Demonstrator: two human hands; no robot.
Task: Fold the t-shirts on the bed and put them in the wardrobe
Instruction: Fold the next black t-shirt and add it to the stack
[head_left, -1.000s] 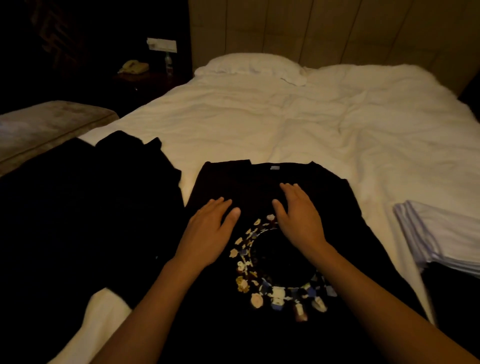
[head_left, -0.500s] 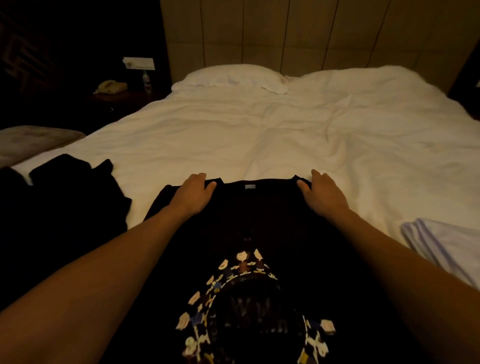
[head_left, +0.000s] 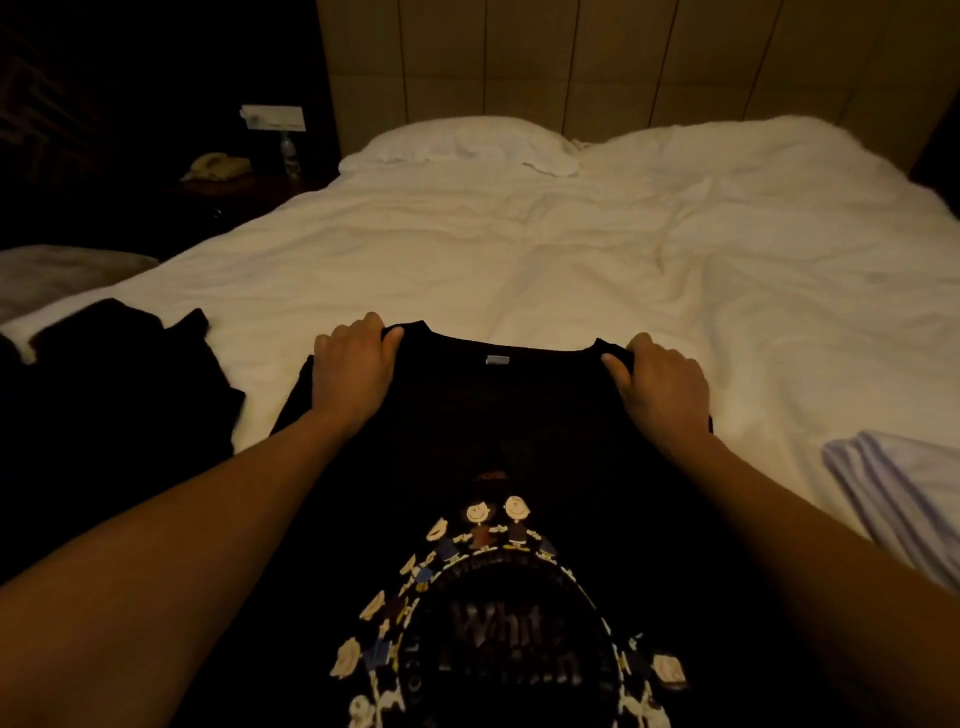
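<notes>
A black cotton t-shirt with a ring of cartoon figures printed on its chest (head_left: 498, 426) lies flat, print up, at the near edge of the white-sheeted bed (head_left: 519, 249). The left hand (head_left: 353, 369) and right hand (head_left: 662, 387) each pinch a shoulder beside the collar, fingers curled round the cloth. A crumpled black garment (head_left: 119, 374) lies left, folded pale blue-white cloth (head_left: 904, 499) right.

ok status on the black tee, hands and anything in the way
Left hand and right hand each grip a shoulder of the black t-shirt. Shirt flat, print up, unfolded. Dark clothes left, folded white cloth right, both clear.
</notes>
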